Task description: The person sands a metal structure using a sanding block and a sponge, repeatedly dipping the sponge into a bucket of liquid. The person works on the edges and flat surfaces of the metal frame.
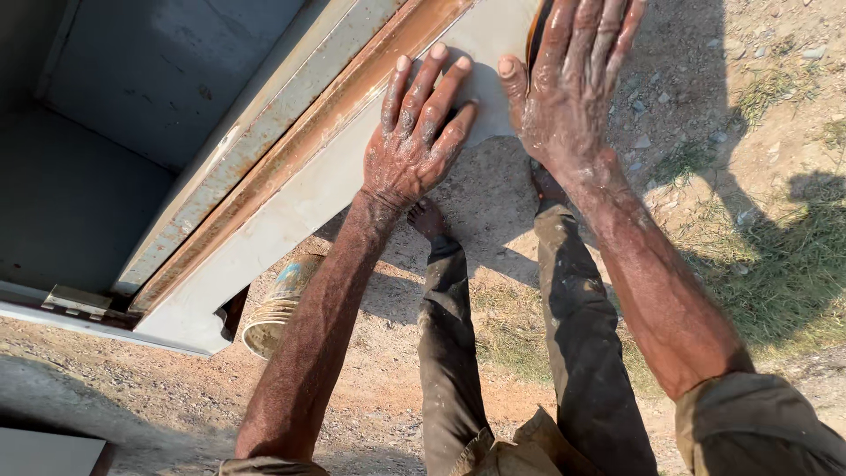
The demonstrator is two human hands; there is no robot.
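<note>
standing barefoot on gravelly dirt [423, 414] in dusty grey trousers [564, 353], with a small ribbed bucket [280, 304] just beside the left forearm. pressing the left hand [414, 141] flat, fingers spread and gripping nothing, on the pale face of a grey metal cabinet [300, 194] (rusty streak along its edge). laying the right hand [568, 79] open too, just beside the left, over the cabinet's far edge. looking past into its dark hollow inside [79, 194].
</note>
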